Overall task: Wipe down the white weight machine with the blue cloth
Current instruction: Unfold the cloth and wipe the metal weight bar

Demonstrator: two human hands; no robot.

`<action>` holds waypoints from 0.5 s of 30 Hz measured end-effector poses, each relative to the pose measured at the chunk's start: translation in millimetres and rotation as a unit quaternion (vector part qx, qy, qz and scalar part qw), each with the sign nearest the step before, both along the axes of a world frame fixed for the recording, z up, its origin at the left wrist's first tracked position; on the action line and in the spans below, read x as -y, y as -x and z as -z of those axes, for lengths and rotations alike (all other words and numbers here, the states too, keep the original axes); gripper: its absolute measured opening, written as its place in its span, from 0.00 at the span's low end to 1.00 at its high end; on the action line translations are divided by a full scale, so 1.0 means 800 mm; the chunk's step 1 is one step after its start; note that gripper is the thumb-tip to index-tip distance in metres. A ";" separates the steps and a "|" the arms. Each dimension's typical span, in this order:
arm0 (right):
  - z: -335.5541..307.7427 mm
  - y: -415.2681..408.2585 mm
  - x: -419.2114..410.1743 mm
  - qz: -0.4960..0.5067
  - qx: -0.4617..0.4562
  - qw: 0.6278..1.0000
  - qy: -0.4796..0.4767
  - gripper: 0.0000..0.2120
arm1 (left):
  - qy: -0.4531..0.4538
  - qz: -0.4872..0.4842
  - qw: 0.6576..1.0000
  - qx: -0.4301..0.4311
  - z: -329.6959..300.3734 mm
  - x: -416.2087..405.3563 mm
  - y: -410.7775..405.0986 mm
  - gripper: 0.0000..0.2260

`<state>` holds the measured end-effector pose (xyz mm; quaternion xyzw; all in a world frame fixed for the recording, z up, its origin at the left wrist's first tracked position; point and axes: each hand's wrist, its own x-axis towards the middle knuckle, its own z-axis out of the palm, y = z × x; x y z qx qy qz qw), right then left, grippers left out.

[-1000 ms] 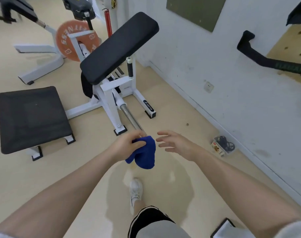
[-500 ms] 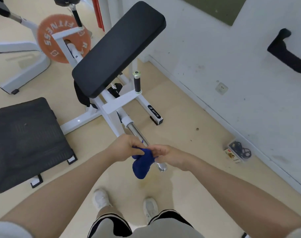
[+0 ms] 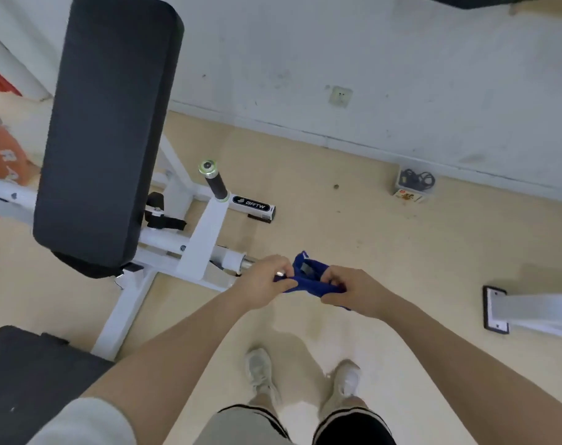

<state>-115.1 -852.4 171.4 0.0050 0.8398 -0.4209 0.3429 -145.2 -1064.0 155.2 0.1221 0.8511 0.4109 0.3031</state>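
The white weight machine (image 3: pixel 205 242) stands on the left, with a long black pad (image 3: pixel 109 130) tilted over its frame and a chrome bar (image 3: pixel 248 261) sticking out toward me. The blue cloth (image 3: pixel 308 277) is stretched between both hands right over the end of that bar. My left hand (image 3: pixel 263 281) grips the cloth's left end beside the bar tip. My right hand (image 3: pixel 353 292) grips its right end with curled fingers. The bar's tip is mostly hidden by the left hand and the cloth.
A black grip handle (image 3: pixel 216 184) rises from the frame. An orange weight plate (image 3: pixel 3 155) is at the far left, a black seat pad (image 3: pixel 26 380) at the lower left. Another machine's white foot (image 3: pixel 526 311) lies on the right. A small box with cables (image 3: pixel 412 184) sits by the wall.
The view has tilted down and closer to the machine. My right hand has closed on the cloth, and both hands have pulled it out sideways instead of letting it hang.
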 end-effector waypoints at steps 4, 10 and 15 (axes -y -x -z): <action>0.011 -0.020 0.006 -0.044 -0.020 0.989 -0.143 0.11 | -0.014 0.070 0.997 -0.043 0.033 -0.014 -0.009 0.03; 0.042 -0.078 -0.023 -0.023 -0.019 0.960 -0.278 0.09 | -0.035 0.070 0.997 0.025 0.065 -0.049 -0.033 0.10; 0.091 -0.103 -0.045 0.293 0.022 0.954 -0.058 0.07 | -0.067 0.009 0.997 0.040 0.110 -0.087 -0.044 0.07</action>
